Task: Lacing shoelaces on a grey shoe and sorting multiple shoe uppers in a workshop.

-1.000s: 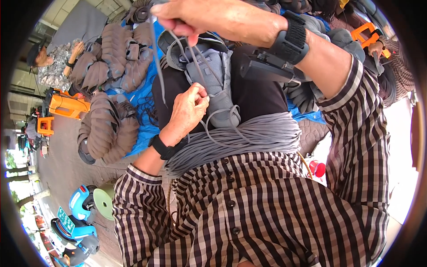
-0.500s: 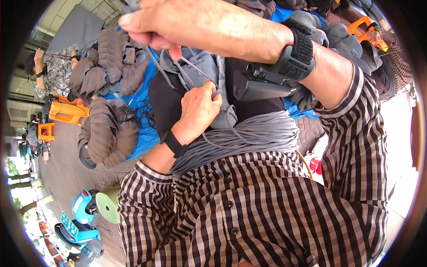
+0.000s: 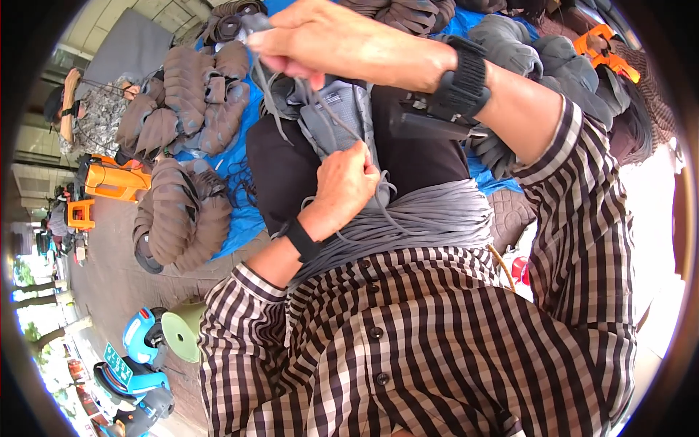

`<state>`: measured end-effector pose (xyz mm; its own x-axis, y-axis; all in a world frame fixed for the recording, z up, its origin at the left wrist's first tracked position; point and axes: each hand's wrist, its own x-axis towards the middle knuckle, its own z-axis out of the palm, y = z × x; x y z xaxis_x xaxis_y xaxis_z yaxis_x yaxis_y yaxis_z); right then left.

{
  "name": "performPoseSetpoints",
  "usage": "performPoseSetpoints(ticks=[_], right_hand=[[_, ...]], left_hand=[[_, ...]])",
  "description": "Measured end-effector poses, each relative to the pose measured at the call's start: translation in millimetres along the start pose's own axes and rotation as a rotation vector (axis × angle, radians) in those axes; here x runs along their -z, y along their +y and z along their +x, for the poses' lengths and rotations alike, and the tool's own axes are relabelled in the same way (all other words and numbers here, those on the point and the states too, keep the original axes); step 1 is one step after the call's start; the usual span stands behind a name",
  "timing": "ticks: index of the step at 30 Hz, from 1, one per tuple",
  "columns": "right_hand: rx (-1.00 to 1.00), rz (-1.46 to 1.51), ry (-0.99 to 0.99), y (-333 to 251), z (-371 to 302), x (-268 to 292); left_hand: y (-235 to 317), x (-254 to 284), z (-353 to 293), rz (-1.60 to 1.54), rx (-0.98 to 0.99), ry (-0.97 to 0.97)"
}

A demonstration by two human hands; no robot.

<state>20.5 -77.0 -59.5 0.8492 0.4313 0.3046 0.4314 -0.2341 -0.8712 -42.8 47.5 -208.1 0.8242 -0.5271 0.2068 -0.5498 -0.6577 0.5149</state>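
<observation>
A grey shoe upper point(image 3: 338, 109) lies between my dark-trousered thighs. My left hand point(image 3: 342, 182) is closed on it, fingertips curled out of sight; a strand of grey shoelace point(image 3: 331, 116) runs down to these fingers. Raised beyond the upper, my right hand point(image 3: 291, 44) pinches the lace, and a loose length hangs beneath it. Across my lap spreads a thick bundle of grey laces point(image 3: 429, 215), some strands looping up beside my left hand. Both wrists carry black straps; the right one bears a black device point(image 3: 429, 120).
Stacks of brown shoe uppers point(image 3: 178, 211) lie on a blue sheet point(image 3: 237, 226) to the left, grey ones point(image 3: 502, 47) at the upper right. Left of me stand a green stool point(image 3: 180, 336), orange stools point(image 3: 116, 178) and a blue scooter point(image 3: 142, 386). Another person point(image 3: 98, 116) sits at far left.
My right hand has shifted right and slightly down with the lace. My left hand has moved a little right and nearer me along the upper.
</observation>
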Motion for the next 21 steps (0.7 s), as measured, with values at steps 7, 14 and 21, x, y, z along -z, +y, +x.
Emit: performPoseSetpoints(ticks=[7,14,21], right_hand=[[0.066,0.001,0.08,-23,-34,35],[0.047,0.032,0.041,-29,-27,25],[0.333,-0.018,-0.09,-19,-16,9]], left_hand=[[-4,28,-21,-0.286,-0.007,0.056],[-4,25,-20,-0.128,-0.057,0.103],[-2,18,3,0.108,-0.15,0.022]])
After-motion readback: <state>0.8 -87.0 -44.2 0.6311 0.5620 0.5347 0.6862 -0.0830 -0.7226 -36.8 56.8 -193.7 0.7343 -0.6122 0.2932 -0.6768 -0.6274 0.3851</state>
